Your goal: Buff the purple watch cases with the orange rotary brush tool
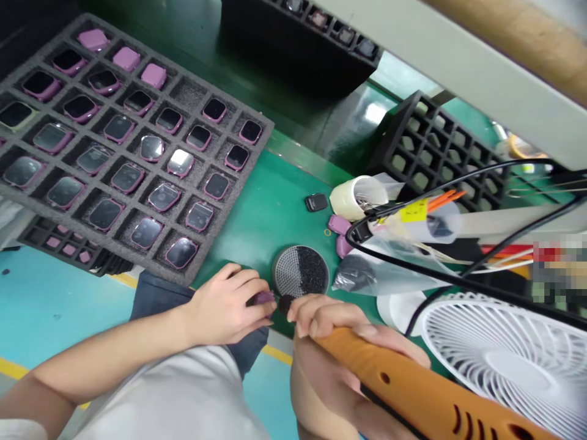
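A small purple piece point(264, 297) is sitting in the left hand point(232, 305), over the near edge of the green counter point(257, 214). The left hand is curling its fingers and thumb closed around it, leaving only part of the piece showing. The right hand point(337, 321) is wrapping firmly around the front of an orange power tool point(403, 379), whose dark tip point(286, 304) is pointing at the piece; whether the two are touching, I cannot tell.

Just beyond the tip, a round grey container point(279, 287) with a black, grainy patch is standing close to the counter's near edge. Farther in, a black watch-like piece point(316, 202) is lying beside a cream cup point(346, 200), and two purple cases point(339, 224) are resting near the cup, by a clear bag point(398, 278).

On the left, a grey foam tray point(187, 93) is holding rows of purple-rimmed watch pieces and reaching out past the counter's near edge. On the right, a white fan point(516, 370) is lying beyond the tool, and a black cable point(431, 277) is looping above it.
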Available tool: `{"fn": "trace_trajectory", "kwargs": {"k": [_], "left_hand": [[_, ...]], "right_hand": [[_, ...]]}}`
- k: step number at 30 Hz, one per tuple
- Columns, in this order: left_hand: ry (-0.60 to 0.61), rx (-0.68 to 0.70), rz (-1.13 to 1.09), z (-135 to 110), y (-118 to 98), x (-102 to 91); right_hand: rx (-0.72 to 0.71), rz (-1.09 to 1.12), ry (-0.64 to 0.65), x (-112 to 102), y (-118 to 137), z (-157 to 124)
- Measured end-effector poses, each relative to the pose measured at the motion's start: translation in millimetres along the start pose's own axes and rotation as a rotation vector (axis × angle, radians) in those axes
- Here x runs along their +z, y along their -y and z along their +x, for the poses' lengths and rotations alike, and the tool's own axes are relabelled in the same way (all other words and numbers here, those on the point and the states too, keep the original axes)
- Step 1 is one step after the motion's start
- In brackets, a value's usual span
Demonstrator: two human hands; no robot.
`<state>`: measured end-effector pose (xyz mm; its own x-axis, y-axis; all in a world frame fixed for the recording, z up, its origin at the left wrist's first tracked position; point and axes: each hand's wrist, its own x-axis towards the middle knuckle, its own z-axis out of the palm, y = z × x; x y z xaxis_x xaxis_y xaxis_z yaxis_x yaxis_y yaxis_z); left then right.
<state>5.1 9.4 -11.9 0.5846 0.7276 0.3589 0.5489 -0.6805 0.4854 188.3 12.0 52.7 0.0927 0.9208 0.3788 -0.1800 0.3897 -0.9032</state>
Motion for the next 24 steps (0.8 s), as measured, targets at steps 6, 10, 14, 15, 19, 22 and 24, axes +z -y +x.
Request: {"fn": "trace_trajectory", "kwargs": {"k": [6,10,14,15,19,22,24], "left_hand": [[0.0,-0.003,-0.004,-2,0,2.5],[0.003,-0.003,0.001,-3,1,4.3],[0.016,-0.007,0.002,-3,2,4.8],[0.015,-0.006,0.002,-4,2,4.9],[-0.001,-0.023,0.005,-7,3,5.9],[-0.045,-0.07,0.061,-7,2,7.1],[-0.073,-0.093,0.105,-6,1,7.1]], "right_hand": [[-0.024,0.003,0.044,-6,-8,-2],[-0.023,0.033,0.045,-6,-14,-4],[-0.003,0.039,0.032,-3,-21,-7],[-0.007,0.046,0.025,-2,-23,-6],[-0.044,0.08,-0.017,-6,-28,0],[-0.086,0.094,-0.062,-12,-26,7],[-0.129,0.099,-0.096,-16,-24,9]]}}
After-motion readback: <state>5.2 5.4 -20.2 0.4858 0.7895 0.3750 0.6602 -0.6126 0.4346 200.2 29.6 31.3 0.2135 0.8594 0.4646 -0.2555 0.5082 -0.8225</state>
